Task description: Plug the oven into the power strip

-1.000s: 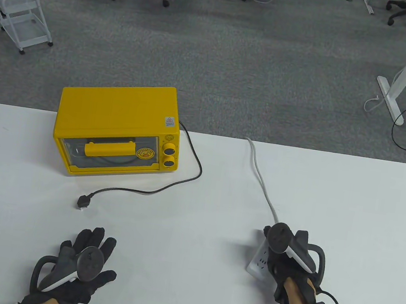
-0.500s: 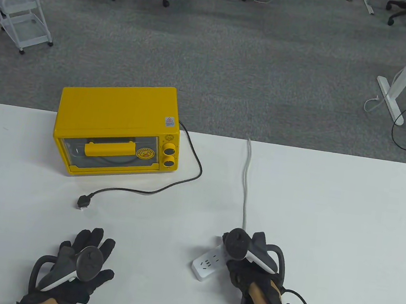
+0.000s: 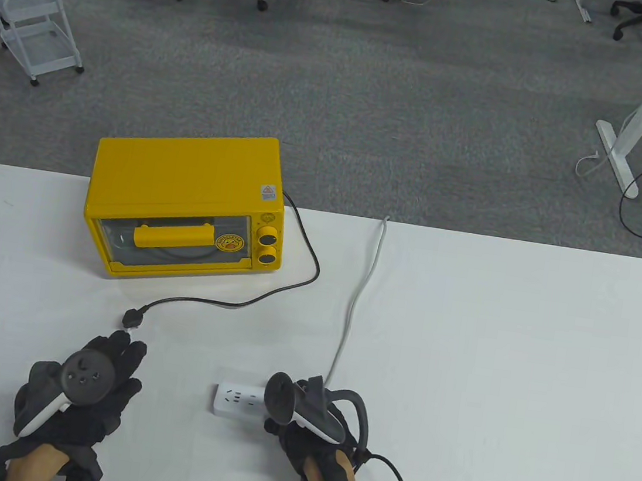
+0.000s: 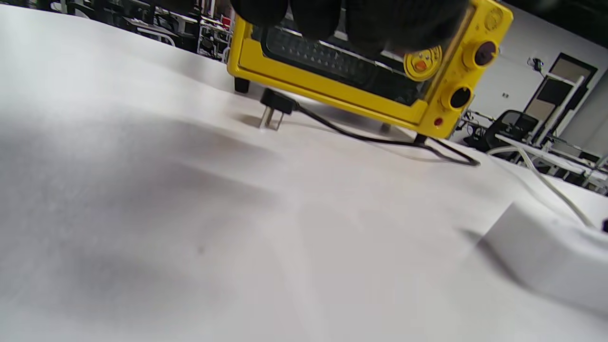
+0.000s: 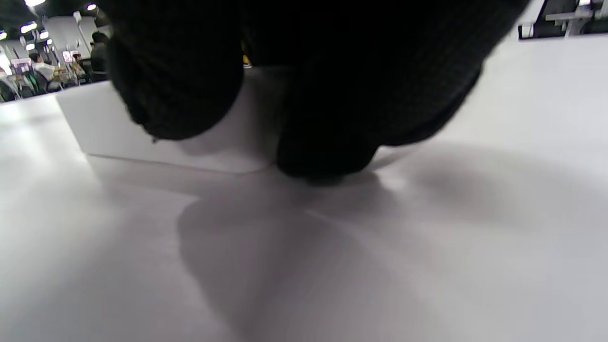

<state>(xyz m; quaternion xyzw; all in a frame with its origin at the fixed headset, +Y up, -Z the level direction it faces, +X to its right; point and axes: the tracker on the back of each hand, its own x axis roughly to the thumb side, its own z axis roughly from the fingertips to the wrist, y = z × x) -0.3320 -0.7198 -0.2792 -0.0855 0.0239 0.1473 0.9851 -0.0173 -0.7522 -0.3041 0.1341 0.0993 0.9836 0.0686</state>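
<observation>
Oven (image 3: 187, 205): yellow, with two knobs at the right of its front and a handle across the glass door; stands on the white counter (image 3: 519, 349) near its far left edge.

Oven cord (image 3: 293, 272): black, leaves the oven's back right corner, loops to the right of the oven and runs back across the counter in front of it.

Plug (image 3: 132, 319): black, at the end of the oven cord; lies on the counter in front of the oven, prongs pointing away from the oven, unplugged.

Power strip (image 3: 238, 400): white, flat on the counter, in front of and to the right of the oven, well apart from the plug; its grey cable (image 3: 355, 304) runs back toward the counter's far edge, right of the oven.

Left hand (image 3: 82, 392): gloved, just in front of the plug, fingertips (image 3: 121, 341) beside it; fingers extended and loosely spread, holding nothing.

Right hand (image 3: 311, 428): gloved, at the power strip's right end; fingers (image 5: 180, 90) curl over and grip that end.
</observation>
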